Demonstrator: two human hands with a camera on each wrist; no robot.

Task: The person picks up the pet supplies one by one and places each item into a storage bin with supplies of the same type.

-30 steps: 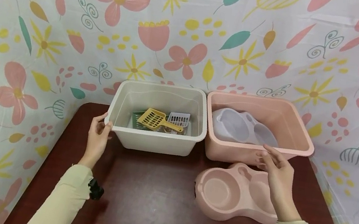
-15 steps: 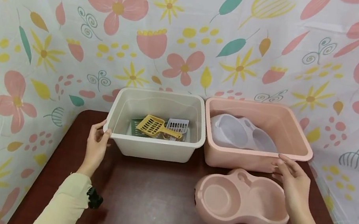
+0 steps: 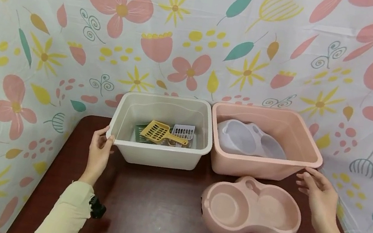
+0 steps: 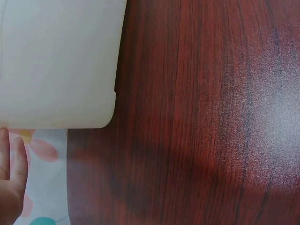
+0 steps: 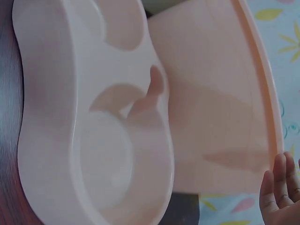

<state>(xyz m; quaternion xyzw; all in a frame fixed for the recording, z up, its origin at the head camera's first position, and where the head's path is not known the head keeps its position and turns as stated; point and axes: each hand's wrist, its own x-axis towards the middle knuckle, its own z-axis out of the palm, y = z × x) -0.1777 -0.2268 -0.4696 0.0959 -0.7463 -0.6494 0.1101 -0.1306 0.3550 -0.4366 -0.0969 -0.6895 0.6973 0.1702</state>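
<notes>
In the head view, my left hand (image 3: 99, 155) is at the front left corner of a white plastic bin (image 3: 157, 156), thumb and fingers beside its rim. The left wrist view shows two fairly straight fingers (image 4: 18, 161) up against the rim edge. My right hand (image 3: 321, 202) has its fingertips right at the front right corner of a pink bin (image 3: 245, 167). Extended fingers (image 5: 280, 176) meet that rim in the right wrist view. Below the pink bin lies a pink double pet bowl (image 3: 257, 206). A grey-lilac double bowl (image 3: 250, 138) is inside the pink bin.
Inside the white bin lie a yellow litter scoop (image 3: 159, 132), a pale lilac scoop (image 3: 184, 131) and a green one (image 3: 139, 133). Both bins stand side by side at the back of a dark red wooden table (image 3: 155, 211), against a flowered cloth (image 3: 201, 31).
My right hand has slid rightward along the pink bin's front rim to its right corner, uncovering the pink double bowl. The left hand has stayed at the white bin's corner.
</notes>
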